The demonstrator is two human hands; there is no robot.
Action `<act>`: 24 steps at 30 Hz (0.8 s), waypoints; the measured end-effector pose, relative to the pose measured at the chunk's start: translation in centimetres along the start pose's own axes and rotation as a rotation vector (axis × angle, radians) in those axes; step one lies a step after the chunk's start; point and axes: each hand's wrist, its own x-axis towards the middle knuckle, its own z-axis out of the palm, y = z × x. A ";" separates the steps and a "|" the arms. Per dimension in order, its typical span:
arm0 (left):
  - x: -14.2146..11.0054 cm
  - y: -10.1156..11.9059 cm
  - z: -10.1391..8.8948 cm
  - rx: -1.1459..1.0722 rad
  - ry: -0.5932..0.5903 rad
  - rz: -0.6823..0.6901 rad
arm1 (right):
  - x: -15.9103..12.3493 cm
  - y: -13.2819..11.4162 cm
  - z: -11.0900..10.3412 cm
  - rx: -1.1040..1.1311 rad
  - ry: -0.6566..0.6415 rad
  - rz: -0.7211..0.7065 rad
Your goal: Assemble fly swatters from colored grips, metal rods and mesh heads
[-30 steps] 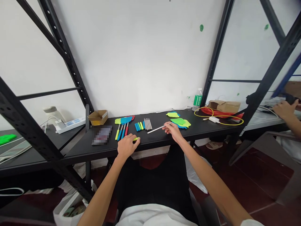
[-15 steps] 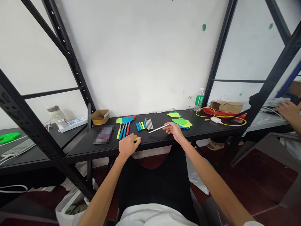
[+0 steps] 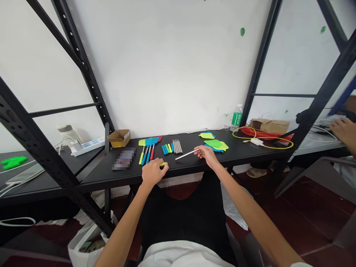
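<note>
My left hand [image 3: 152, 172] is closed round a yellow-green handle [image 3: 163, 164] at the front edge of the black table [image 3: 111, 176]. My right hand [image 3: 206, 154] pinches one end of a thin metal rod [image 3: 187, 154] that lies slanted on the table. Behind them lie assembled swatters with coloured heads [image 3: 149, 146], a row of short coloured handles [image 3: 167, 148] and a bundle of metal rods [image 3: 177, 146]. A pile of green, yellow and blue swatter heads [image 3: 217, 145] sits just right of my right hand.
A small cardboard box [image 3: 119, 138] and a blurred flat item [image 3: 124, 158] lie at the left. A green-labelled bottle [image 3: 236, 117], a yellow cable [image 3: 261, 139] and a carton [image 3: 269, 125] sit at the right. Black rack posts flank the table. Another person's hand [image 3: 343, 129] works at far right.
My right hand has drawn the metal rod slightly nearer and lower. My left hand stays closed on the yellow-green handle. The view has shifted a little.
</note>
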 end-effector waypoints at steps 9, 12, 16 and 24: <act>0.0 0.0 0.1 0.015 0.003 0.002 | 0.1 0.1 -0.1 -0.003 -0.019 0.027; 0.0 0.1 0.2 0.026 -0.001 -0.013 | 0.0 -0.1 0.0 -0.012 -0.047 0.027; -0.1 0.1 0.1 0.025 0.009 0.002 | -0.2 -0.3 0.1 -0.060 -0.114 0.004; -0.1 -0.1 0.2 0.017 0.011 0.023 | -0.4 -0.5 0.3 -0.199 -0.232 -0.038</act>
